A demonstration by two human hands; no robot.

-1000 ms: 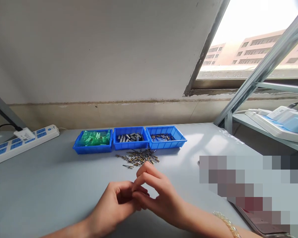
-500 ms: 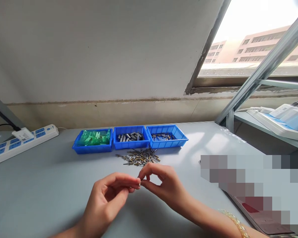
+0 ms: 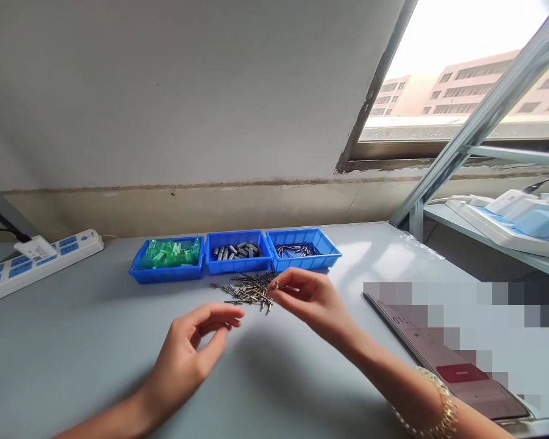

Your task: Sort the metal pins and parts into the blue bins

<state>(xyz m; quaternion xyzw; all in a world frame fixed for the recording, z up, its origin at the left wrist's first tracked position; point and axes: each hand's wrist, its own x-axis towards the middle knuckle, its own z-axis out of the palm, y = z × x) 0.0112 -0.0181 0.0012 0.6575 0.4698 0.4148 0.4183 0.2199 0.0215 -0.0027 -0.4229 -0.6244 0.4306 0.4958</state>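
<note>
My right hand pinches a small metal pin between thumb and fingertips. Only its brass-coloured end shows; the fingers cover the rest. It is held at the right side of a loose pile of thin metal pins, some silver, some brass-coloured, lying on the grey table. Lower and to the left, my left hand hovers above the table, its fingers bent and its thumb apart from them, with nothing visible in it.
Behind the pile stand three blue bins: one with a green plastic bag, one with grey metal pieces, one with small pins. Power strips lie at left and on the right-hand shelf. A dark tablet-like device lies right, partly pixelated.
My hands, together at the fingertips before, are now apart. The right has moved up and forward to the pile with the pin; the left has drawn slightly back to the left.
</note>
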